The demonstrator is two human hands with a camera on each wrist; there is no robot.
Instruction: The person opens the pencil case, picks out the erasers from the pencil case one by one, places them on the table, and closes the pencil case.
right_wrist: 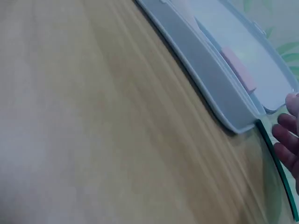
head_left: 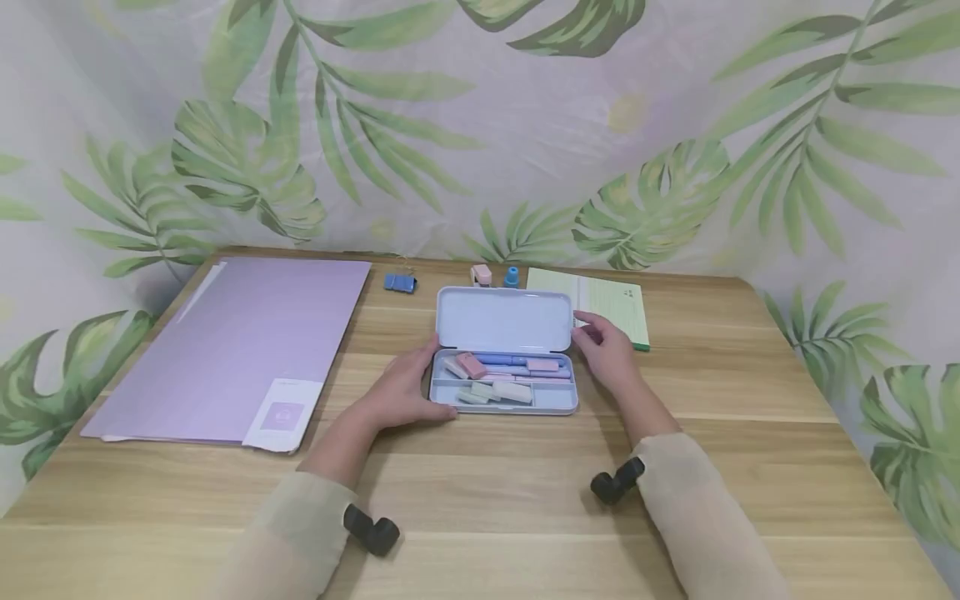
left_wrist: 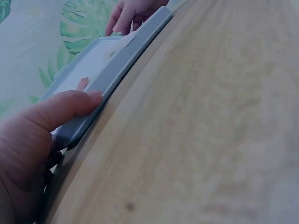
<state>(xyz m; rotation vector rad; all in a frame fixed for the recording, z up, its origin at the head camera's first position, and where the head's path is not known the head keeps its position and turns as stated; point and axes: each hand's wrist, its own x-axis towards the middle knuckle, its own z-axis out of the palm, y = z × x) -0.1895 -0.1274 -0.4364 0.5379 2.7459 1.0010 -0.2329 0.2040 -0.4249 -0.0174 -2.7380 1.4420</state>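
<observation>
A pale blue pencil case (head_left: pixel 555 403) lies open on the table, its lid (head_left: pixel 504 320) raised at the back. Inside are blue and pink pens (head_left: pixel 506 360), a pink eraser (head_left: pixel 471 365), a white eraser (head_left: pixel 513 392) and pale green pieces (head_left: pixel 477 392). My left hand (head_left: pixel 405 385) grips the case's left end, thumb along the front wall (left_wrist: pixel 93 109) and fingers round the side. At the lid's right edge is my right hand (head_left: pixel 606 350), with thumb and forefinger tips right at the edge and the other fingers (right_wrist: pixel 286 137) loosely bent.
Left on the table lies a large purple folder (head_left: pixel 255 333) with a white label. Behind the case are a blue clip-like item (head_left: pixel 401 283), a small pink-and-white item (head_left: pixel 482 275) and a blue bottle-shaped item (head_left: pixel 512 277). A green-edged notepad (head_left: pixel 618 304) lies behind my right hand.
</observation>
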